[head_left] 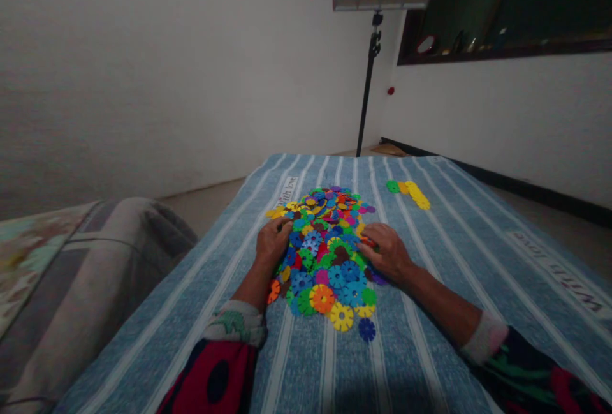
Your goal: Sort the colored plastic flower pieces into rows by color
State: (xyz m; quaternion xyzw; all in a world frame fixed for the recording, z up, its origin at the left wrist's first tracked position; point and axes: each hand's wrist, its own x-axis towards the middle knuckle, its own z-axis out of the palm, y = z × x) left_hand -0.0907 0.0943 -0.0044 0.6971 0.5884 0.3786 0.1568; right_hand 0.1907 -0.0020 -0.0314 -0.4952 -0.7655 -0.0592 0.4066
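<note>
A heap of colourful slotted plastic snowflake discs (313, 243) lies on the striped tablecloth between my hands. My left hand (272, 242) rests at the heap's left edge, its fingers curled in; what they hold, if anything, is hidden. At the right edge my right hand (388, 251) has its thumb and fingers closed around an orange snowflake disc (368, 241), partly covered by the fingers. Closest to me lie a yellow disc (341, 317) and a dark blue disc (366, 330). Beyond my right hand, a short joined row of green, orange and yellow discs (417, 195) lies apart from the heap.
The blue and white striped tablecloth (229, 267) covers the long table. A lamp on a black stand (367, 88) rises behind its far end. To the left is a cloth-covered piece of furniture (119, 261). A dark window (516, 6) is at upper right.
</note>
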